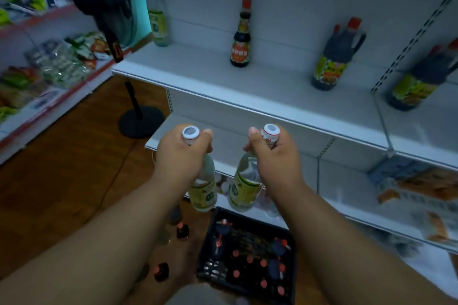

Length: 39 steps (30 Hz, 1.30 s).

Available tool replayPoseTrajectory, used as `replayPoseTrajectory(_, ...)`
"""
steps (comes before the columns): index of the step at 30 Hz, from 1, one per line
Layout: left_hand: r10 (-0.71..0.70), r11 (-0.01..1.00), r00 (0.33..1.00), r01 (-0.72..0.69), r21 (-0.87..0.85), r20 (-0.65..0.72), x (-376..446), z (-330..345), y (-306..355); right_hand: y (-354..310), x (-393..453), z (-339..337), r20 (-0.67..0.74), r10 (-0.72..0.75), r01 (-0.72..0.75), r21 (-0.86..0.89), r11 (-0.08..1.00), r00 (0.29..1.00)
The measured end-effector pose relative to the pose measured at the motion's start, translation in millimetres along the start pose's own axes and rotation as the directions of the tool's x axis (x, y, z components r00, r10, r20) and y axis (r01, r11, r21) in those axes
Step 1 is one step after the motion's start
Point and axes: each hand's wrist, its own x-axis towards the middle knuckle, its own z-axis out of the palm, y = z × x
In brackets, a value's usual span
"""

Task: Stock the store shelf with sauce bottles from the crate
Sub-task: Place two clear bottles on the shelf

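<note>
Sauce bottles, head view: two clear ones with green labels held up by the neck over the crate point(247, 252), below the shelf point(223, 82) edge. Left hand point(182, 153) curled round the neck of the left bottle point(204, 190), white cap showing above the fist. Right hand point(271, 156) clamped likewise on the right bottle point(244, 186). Dark red-capped bottles standing in the crate. On the shelf: dark bottle point(241, 37), dark jug point(334, 57), clear bottle point(158, 25) at far left.

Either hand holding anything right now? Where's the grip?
Both. The left hand grips a clear bottle by its neck, just under the white cap; the right hand grips a second clear bottle the same way.
</note>
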Motion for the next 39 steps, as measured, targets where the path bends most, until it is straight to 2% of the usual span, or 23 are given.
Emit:
replayPoseTrajectory(2,-0.062,0.997,0.995,0.057,-0.06,-0.083,2.1,3.5,12.3,-10.8,10.8,-0.4,0.033,-0.03,0.03,-0.024,0.999,0.999)
replayPoseTrajectory(5,-0.022,0.999,0.989,0.017,-0.04,-0.147,9.8,4.6,31.7,-31.8,27.8,0.7,0.054,-0.113,0.116,-0.056,0.992,0.992)
replayPoseTrajectory(10,0.031,0.999,0.988,-0.032,-0.004,-0.154,44.9,-15.2,56.4,-69.5,59.8,14.5,0.066,-0.197,0.204,-0.118,0.972,0.978)
replayPoseTrajectory(14,0.118,0.993,0.985,-0.114,0.034,-0.123,84.1,-26.0,61.6,-88.6,91.3,41.3,0.045,-0.182,0.184,-0.057,0.981,0.982)
replayPoseTrajectory(18,0.017,0.993,0.986,-0.036,-0.113,-0.165,129.5,-31.6,56.4,-102.6,124.9,78.4,0.013,-0.151,0.151,-0.022,0.988,0.988)
replayPoseTrajectory(23,0.158,0.986,0.985,-0.152,0.073,-0.074,210.5,-41.5,58.2,-120.9,176.0,124.3,-0.019,-0.128,0.128,-0.008,0.992,0.992)
replayPoseTrajectory(28,0.067,0.991,0.992,-0.078,-0.106,-0.104,282.8,-43.1,55.3,-131.4,226.2,158.1,-0.09,-0.131,0.128,-0.04,0.991,0.987)
replayPoseTrajectory(36,0.074,0.985,0.994,-0.085,-0.149,-0.076,356.7,-30.6,34.5,-114.0,271.7,196.2,-0.149,-0.069,0.072,0.014,0.997,0.986)
replayPoseTrajectory(39,0.119,0.987,0.991,-0.124,-0.103,-0.056,374.0,-25.4,30.8,-114.1,285.8,205.7,-0.132,-0.083,0.079,-0.035,0.996,0.988)
